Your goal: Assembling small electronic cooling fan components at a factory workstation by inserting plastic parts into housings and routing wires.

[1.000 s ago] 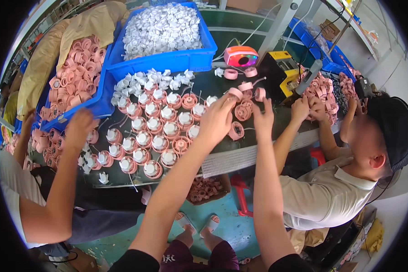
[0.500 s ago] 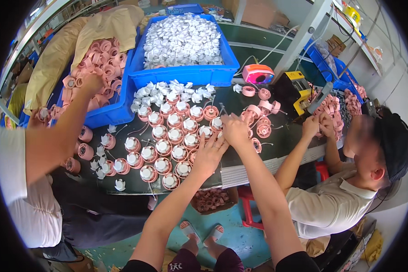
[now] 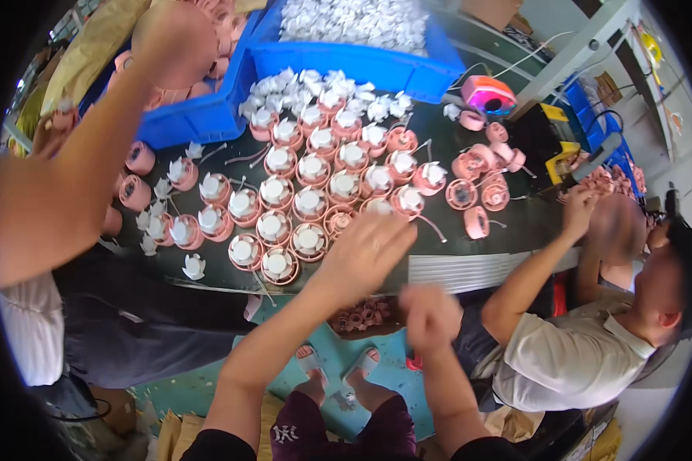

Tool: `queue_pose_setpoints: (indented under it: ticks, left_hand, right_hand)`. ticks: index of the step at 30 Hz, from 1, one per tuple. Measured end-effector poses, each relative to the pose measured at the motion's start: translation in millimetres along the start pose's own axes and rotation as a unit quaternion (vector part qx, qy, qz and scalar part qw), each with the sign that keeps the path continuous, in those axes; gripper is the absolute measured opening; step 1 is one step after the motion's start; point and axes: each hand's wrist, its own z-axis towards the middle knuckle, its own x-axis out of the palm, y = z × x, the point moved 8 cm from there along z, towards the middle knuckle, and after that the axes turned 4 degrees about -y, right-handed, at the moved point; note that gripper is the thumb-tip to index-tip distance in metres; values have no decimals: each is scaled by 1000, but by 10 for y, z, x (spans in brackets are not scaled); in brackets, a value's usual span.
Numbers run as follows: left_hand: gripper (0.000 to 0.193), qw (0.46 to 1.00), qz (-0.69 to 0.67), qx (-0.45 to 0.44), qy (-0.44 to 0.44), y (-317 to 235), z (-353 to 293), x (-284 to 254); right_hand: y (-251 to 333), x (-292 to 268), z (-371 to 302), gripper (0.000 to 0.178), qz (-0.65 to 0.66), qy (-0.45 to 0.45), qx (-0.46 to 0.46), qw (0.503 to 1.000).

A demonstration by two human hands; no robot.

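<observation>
The pink fan housings (image 3: 309, 201), most with white impellers seated, are standing in rows on the dark bench, roughly two dozen. The left hand (image 3: 364, 255), fingers spread and empty, is hovering at the front row, having slid nearer since a moment ago. The right hand (image 3: 430, 316) has pulled back below the bench edge; it is blurred, so its grip cannot be told. Two blue bins (image 3: 361, 61) are sitting behind.

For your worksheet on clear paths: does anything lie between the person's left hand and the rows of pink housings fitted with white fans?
Nothing visible does. The left hand hangs spread at the near edge of the rows of pink housings, fingertips over the closest ones. The right hand is lower, blurred, off the table's edge.
</observation>
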Motion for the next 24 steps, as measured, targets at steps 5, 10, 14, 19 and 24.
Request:
queue_pose_setpoints:
  ticks: [5,10,14,19,24]
  left_hand:
    - [35,980,-163,33,-109,-283,-1499,63]
    - [28,958,-24,-217,187,624,-3689,1326]
    - [17,869,48,-430,241,1222,-5315,1755]
    - [24,589,58,-694,409,910,-8309,1875]
    - [33,335,-30,-782,525,-43,-9261,2216]
  right_hand:
    - [-642,1041,-1637,29,114,232,78,963]
    - [-2045,1802,-2223,28,-93,344,261,897]
    - [-3549,2595,-2609,36,-148,457,157,863]
    - [-3856,3841,-3377,43,35,697,313,644]
    - [-4335,3678,-3411,29,-188,873,403,202]
